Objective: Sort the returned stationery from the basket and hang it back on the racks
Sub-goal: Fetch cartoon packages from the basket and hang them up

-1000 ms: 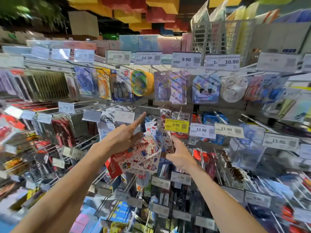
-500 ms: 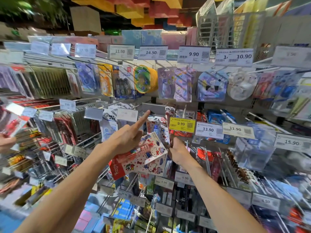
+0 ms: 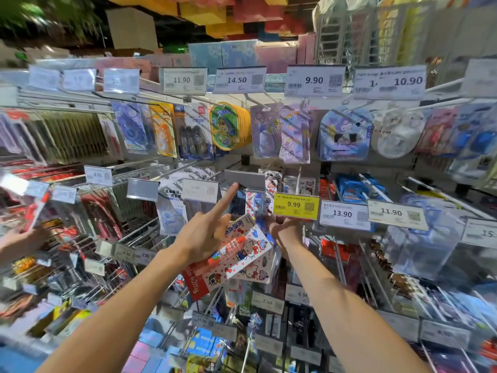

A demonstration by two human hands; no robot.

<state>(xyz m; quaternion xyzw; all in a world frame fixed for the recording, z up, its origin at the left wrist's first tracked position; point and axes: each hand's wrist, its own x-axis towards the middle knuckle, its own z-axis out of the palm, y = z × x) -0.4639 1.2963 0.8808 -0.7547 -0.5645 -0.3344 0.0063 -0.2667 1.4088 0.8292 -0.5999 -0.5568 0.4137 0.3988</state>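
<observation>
At the racks, your left hand grips cartoon-cat pen packs, forefinger extended. Your right hand is under the yellow 9.99 tag, its grip hidden.

White card blister packs, red-dotted, printed with cartoon cats, with a red end and an orange pen inside, sit fanned and tilted, gripped in the left hand

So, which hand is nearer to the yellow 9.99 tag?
Right. The right hand sits just under the yellow tag, fingertips hidden behind it. The left hand, gripping packs, is lower and off to its left.
</observation>
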